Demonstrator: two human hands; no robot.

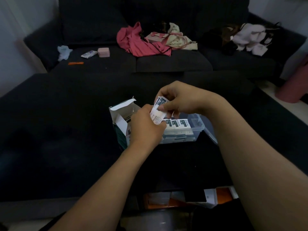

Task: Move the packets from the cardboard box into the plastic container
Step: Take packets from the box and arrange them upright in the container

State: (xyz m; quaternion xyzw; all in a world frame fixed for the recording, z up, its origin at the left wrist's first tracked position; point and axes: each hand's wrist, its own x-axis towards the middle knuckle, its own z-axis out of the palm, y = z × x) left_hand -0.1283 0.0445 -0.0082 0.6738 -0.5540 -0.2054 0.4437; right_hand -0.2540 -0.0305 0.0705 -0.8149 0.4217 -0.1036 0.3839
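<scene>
Left hand (145,126) and right hand (179,100) both pinch a small stack of packets (158,112), fingers curled, above the cardboard box (121,112) and plastic container (198,127).

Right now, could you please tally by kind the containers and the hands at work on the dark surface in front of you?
Cardboard boxes: 1, the open cardboard box on the left.
Plastic containers: 1, the clear plastic container, with packets already inside.
Hands: 2, the left hand and right hand, both gripping a bunch of packets.
Total: 4
</scene>
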